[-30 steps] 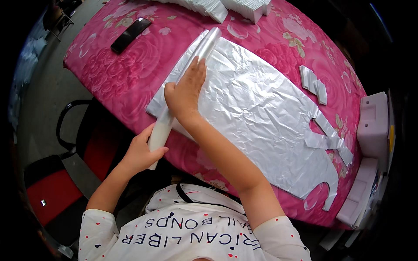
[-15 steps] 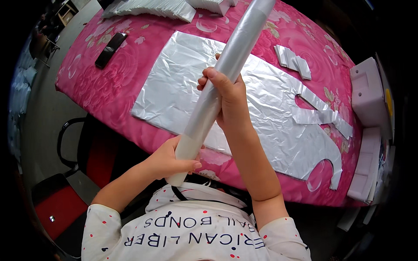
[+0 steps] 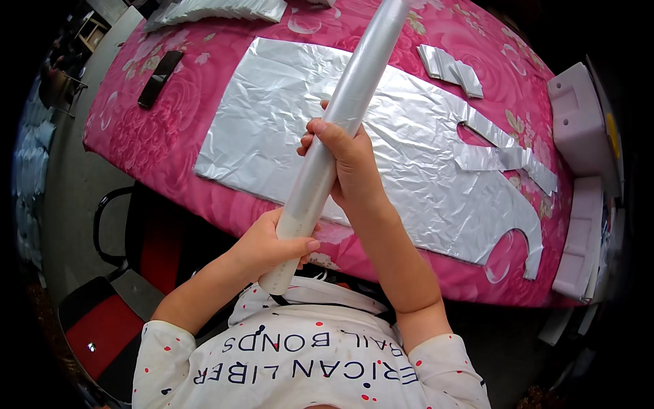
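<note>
A long roll of translucent plastic film point(image 3: 357, 82) slants across the view over the table, its upper end cut off by the top edge. My left hand point(image 3: 276, 240) is wrapped round its lower end, where a whitish core shows. Higher up, my right hand point(image 3: 346, 151) grips the roll from the right, thumb across the front. Beneath it, a silvery plastic apron point(image 3: 415, 136), or a flat stack of them, is spread on the pink flowered tablecloth point(image 3: 197, 75). Its cut-out straps point right. The roll hides part of its middle.
A black phone point(image 3: 160, 80) lies at the left. Small folded white packets point(image 3: 449, 69) sit at the far right, and a row of white folded pieces point(image 3: 216, 8) at the far edge. White foam boxes point(image 3: 579, 129) stand right of the table. A red and black chair point(image 3: 102, 327) is at lower left.
The view has shifted a little, and the tabletop things sit slightly differently in it. Both hands keep their hold on the film roll, which has moved slightly left in the picture.
</note>
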Available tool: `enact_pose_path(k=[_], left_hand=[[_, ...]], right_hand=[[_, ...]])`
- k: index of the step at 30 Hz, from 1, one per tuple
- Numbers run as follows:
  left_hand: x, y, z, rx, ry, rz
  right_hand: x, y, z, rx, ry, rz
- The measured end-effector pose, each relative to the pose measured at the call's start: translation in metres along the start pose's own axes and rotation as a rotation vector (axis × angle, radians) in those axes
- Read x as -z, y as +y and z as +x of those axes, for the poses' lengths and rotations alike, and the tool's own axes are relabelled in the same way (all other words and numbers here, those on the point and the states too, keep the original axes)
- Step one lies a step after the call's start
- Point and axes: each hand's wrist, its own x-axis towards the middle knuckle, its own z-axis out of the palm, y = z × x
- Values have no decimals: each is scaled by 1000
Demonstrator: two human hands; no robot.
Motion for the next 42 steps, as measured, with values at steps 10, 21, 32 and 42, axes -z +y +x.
enact_pose_path(k=[10, 21, 32, 42], left_hand=[[0, -2, 4, 28, -53, -51], [7, -14, 35, -607, 168, 520], [41, -37, 8, 190, -130, 232], [54, -55, -9, 234, -173, 217]], right_hand=[[1, 7, -6, -11, -3, 42], [15, 25, -20, 64, 56, -89], [100, -20, 16, -27, 279, 68], [158, -82, 17, -113, 159, -626]])
